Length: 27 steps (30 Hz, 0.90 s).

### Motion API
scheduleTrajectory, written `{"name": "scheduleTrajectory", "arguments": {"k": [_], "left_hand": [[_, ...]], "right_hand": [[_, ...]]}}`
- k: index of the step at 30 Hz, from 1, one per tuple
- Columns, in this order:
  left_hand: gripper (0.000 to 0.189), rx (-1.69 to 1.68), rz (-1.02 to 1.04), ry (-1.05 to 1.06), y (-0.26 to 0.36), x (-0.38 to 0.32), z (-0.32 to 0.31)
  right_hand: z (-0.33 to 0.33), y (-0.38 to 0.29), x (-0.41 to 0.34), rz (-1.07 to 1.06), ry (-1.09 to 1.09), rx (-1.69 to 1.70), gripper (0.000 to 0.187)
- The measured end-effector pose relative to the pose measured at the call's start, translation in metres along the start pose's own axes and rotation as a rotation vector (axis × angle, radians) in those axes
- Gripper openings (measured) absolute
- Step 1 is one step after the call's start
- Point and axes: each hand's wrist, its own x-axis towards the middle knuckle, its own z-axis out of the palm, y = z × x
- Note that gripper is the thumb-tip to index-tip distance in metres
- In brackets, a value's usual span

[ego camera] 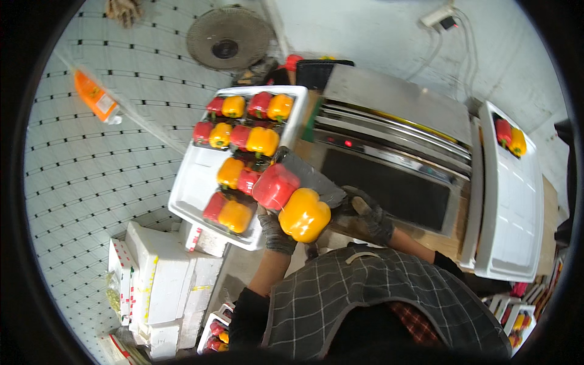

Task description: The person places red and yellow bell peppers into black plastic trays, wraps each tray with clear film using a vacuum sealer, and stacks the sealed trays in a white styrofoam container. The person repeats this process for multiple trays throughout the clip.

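My left hand [277, 235], in a grey knit glove, cups a red bell pepper [276, 186] and a yellow bell pepper [305, 215] from the near left. Behind them tilts a black plastic tray [315, 175], partly hidden by the peppers. My right hand [375, 219], also gloved, is at the tray's right end and appears to grip it; its fingertips are hard to make out. To the left, a white foam box [194, 175] holds several black trays, each with red and yellow peppers.
A film-wrapping machine [388, 187] with a dark plate stands ahead right. Beyond it, another foam box [515, 219] holds one pepper pair [510, 138]. Stacked foam boxes [159, 278] stand at lower left. A round fan [228, 39] and a power strip [437, 17] are at the back.
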Motion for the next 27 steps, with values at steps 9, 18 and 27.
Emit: {"name": "scheduleTrajectory", "arguments": {"k": [9, 18, 27], "left_hand": [[0.045, 0.010, 0.307, 0.248, 0.200, 0.086, -0.098], [0.059, 0.034, 0.332, 0.378, 0.264, 0.195, -0.177], [0.073, 0.249, 0.251, 0.691, 0.249, 0.239, -0.163]], "right_hand": [[0.005, 0.037, 0.035, -0.658, 0.162, -1.434, 0.019], [0.019, 0.040, 0.052, -0.536, 0.327, -1.478, 0.020], [0.020, 0.048, 0.054, -0.510, 0.326, -1.520, 0.020]]}}
